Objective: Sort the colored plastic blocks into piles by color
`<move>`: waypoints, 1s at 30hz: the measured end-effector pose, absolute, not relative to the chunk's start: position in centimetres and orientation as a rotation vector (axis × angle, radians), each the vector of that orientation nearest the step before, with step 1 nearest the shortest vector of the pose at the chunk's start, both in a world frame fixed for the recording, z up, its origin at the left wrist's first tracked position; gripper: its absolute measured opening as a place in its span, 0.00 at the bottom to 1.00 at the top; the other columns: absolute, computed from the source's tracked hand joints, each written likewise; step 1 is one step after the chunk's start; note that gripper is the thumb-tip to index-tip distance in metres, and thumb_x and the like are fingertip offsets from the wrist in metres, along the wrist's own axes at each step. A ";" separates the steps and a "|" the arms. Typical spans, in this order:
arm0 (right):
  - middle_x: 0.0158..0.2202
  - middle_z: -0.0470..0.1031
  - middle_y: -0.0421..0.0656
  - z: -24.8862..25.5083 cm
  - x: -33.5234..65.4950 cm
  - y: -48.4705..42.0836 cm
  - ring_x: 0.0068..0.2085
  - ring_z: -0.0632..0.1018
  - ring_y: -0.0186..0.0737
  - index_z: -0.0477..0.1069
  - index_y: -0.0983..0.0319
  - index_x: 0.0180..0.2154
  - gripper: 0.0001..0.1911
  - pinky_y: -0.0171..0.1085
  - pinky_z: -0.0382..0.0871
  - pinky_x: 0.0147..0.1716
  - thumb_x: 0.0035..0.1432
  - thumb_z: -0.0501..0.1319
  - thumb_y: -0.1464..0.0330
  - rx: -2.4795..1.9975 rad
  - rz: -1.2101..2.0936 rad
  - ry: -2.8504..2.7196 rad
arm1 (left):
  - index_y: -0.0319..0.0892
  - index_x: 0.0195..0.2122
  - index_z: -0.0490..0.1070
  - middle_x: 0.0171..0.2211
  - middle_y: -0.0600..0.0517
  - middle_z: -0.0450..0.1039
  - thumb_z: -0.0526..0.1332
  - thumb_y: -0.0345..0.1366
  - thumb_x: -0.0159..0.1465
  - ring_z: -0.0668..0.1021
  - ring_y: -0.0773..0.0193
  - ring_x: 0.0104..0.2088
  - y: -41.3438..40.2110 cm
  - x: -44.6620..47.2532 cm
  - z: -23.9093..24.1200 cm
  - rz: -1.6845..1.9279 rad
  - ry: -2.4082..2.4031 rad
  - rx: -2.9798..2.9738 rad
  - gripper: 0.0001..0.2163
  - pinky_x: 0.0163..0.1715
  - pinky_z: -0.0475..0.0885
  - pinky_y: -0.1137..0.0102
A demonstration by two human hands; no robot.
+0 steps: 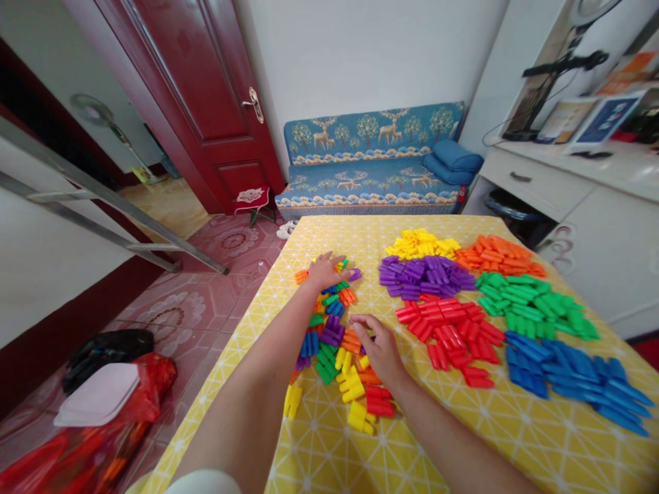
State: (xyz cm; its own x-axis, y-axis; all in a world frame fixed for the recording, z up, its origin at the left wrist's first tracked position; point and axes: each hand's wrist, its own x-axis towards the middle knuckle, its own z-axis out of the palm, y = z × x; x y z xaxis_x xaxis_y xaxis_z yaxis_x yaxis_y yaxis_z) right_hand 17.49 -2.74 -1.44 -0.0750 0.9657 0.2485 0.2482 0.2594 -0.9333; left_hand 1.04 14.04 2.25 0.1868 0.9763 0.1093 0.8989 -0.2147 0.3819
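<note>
A mixed pile of bullet-shaped plastic building blocks (332, 333), in several colours, lies along the left part of the table. My left hand (327, 272) rests palm down over the far end of this pile, fingers spread, hiding the blocks beneath it. Beside the pile's right edge is my right hand (382, 348), its fingers curved and thumb apart, with nothing visible in its grasp. Sorted heaps sit to the right: yellow blocks (419, 244), purple blocks (426, 276), orange blocks (498, 256), red blocks (452, 331), green blocks (535, 306) and blue blocks (574, 374).
A yellow patterned cloth covers the table (427, 432). Beyond it stands a blue sofa (360, 180), with a white cabinet (581, 206) at the right. On the floor to the left are a red bag (97, 446) and a metal ladder (118, 213).
</note>
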 end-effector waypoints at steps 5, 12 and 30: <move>0.41 0.77 0.45 -1.6 17.5 -2.6 0.45 0.76 0.43 0.73 0.60 0.42 0.13 0.42 0.70 0.46 0.62 0.55 0.61 -1.163 0.876 -1.552 | 0.57 0.58 0.65 0.60 0.45 0.63 0.64 0.57 0.53 0.66 0.42 0.58 13.5 2.3 2.6 0.242 1.800 2.364 0.32 0.55 0.62 0.50; 0.41 0.77 0.45 -1.6 17.5 -2.6 0.43 0.77 0.44 0.73 0.59 0.42 0.14 0.41 0.72 0.42 0.63 0.54 0.60 -1.160 0.896 -1.547 | 0.53 0.51 0.73 0.50 0.48 0.72 0.63 0.52 0.55 0.76 0.52 0.47 10.0 1.2 4.1 0.234 1.656 2.439 0.23 0.47 0.71 0.65; 0.43 0.72 0.48 -1.3 17.9 -2.4 0.48 0.72 0.46 0.72 0.59 0.38 0.10 0.43 0.71 0.43 0.62 0.55 0.63 -1.115 0.665 -1.408 | 0.46 0.43 0.77 0.42 0.47 0.77 0.61 0.34 0.60 0.77 0.55 0.43 -0.3 2.0 5.6 0.781 1.479 2.394 0.11 0.46 0.70 0.63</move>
State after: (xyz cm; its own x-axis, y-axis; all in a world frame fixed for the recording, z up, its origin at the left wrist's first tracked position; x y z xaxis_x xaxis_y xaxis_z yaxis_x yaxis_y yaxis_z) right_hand 17.91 -2.41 -1.27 0.1155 0.8996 0.4211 0.2459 0.3849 -0.8896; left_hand 1.99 -0.31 5.62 0.3519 0.8788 0.3223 0.7615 -0.4690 0.4474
